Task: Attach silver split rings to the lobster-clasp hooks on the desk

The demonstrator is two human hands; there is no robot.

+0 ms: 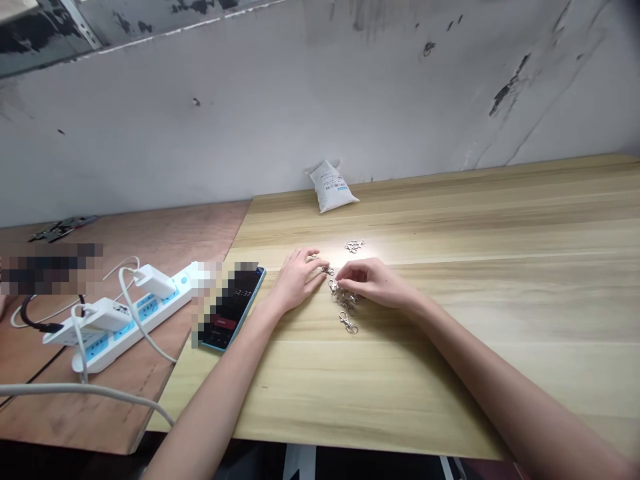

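Observation:
Several small silver metal clasps lie on the light wooden table (450, 253). My left hand (299, 277) rests on the tabletop with its fingers apart, and a clasp (327, 271) lies at its fingertips. Thumb and fingers of my right hand (367, 280) are pinched together at a clasp (333, 287), above a small cluster of clasps (349, 299). Nearer the front lies a single clasp (349, 323) with a ring. Beyond the hands is another small group of clasps (354, 246).
A white plastic packet (333, 187) stands near the wall. Left of my left arm lies a phone (233, 310) with a lit screen. Farther left, a white power strip (145, 317) with chargers and cables sits on a reddish-brown board (210, 230).

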